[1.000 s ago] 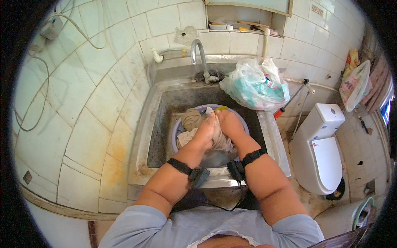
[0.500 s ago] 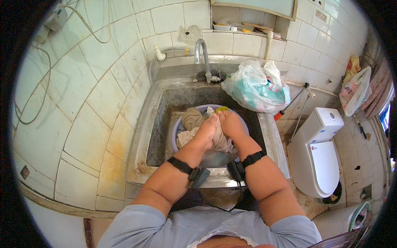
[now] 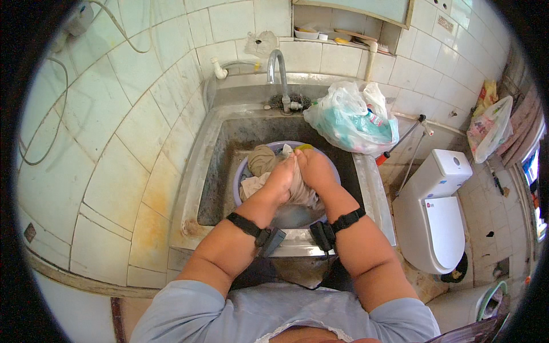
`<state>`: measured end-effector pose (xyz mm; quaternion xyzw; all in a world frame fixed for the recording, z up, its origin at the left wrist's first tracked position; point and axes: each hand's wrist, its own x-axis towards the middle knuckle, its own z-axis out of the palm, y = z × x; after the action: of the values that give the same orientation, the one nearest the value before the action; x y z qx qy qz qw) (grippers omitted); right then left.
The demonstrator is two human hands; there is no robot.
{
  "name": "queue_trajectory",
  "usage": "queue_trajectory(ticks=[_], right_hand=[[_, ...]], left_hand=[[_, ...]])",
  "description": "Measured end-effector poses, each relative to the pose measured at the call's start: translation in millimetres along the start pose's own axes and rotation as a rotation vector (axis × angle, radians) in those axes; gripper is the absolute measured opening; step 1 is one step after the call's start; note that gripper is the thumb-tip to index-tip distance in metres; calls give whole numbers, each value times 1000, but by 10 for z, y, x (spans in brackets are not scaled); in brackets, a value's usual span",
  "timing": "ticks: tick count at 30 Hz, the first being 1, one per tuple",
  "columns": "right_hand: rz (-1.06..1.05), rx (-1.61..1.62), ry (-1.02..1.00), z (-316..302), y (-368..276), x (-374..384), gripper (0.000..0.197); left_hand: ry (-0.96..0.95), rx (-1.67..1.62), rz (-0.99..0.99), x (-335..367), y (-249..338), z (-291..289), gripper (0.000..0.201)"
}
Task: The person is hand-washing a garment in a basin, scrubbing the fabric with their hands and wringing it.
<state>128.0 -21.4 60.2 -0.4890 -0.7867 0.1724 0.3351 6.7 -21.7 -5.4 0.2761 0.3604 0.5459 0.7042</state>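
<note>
Camera framing shifted slightly from the earlier frame, while the left hand (image 3: 279, 178) and right hand (image 3: 313, 167) kept their position over the lavender basin (image 3: 235, 186). Both hands were together, fingers closed around a bunched beige cloth (image 3: 302, 193), which was located inside the basin, drawn up between the hands. Finger placement on the underside could not be determined.

Clearances: the basin sat within a metal sink (image 3: 374, 197). On its left, a wide strip of the sink interior lay open; on its right, a narrower dark gap separated it from the side wall. Its near edge, partly hidden by the forearms (image 3: 229, 251), stood close to the front rim. Behind it, a curved faucet (image 3: 283, 79) rose from the back ledge, apart from the hands. A filled plastic bag (image 3: 354, 123) occupied the rear right corner and overhung the opening.

Condition: the beige cloth was creased and gathered into folds, its lower part beside grey, cloudy liquid (image 3: 296, 218). A rolled tan fabric (image 3: 261, 160) lay beyond the left hand, and a paler piece (image 3: 250, 186) lay nearer, left of it.
</note>
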Motion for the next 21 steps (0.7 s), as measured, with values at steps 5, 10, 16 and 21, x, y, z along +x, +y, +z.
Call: queue_trajectory(ticks=[5,10,16,21], right_hand=[[-41,9,-83,-34,-88,-49,42],[54,54,30,82,117,65,40],[-88,21,-72,-106,-183,-74,38],[-28,-18,-29,147,77,91,39]], left_hand=[[93,19,22,-82,58,87,45],[91,55,73,43,-57,-14,44],[149,92,41,-25,24,22,44],[186,239,229,-117,76,122,43]])
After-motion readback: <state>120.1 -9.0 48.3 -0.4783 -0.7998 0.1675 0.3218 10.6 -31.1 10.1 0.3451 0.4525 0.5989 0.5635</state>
